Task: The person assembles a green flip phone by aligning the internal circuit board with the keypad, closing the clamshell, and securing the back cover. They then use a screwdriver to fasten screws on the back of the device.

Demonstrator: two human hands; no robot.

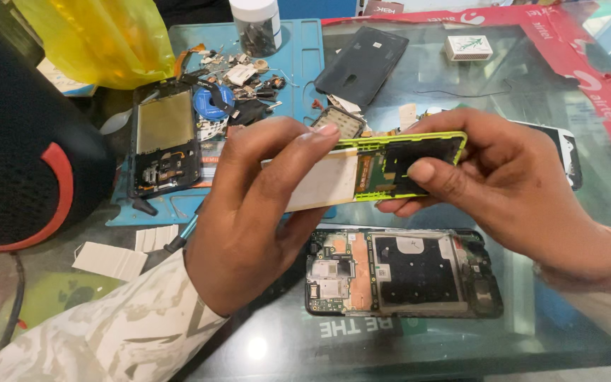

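Both my hands hold an opened phone with a lime-green frame [380,170] above the glass table. My left hand [256,212] grips its left end, fingers curled over the white battery area. Gripping the right end is my right hand [510,191], whose thumb presses on the black inner cover. Right below lies a second opened phone [401,272], its circuit board and black shield exposed.
A blue work mat [298,64] at the back carries another dismantled phone [165,141], small parts and a jar [256,25]. A black back cover [362,64], a small white box [468,47], a yellow bag [100,39] and a black round object [15,141] surround it.
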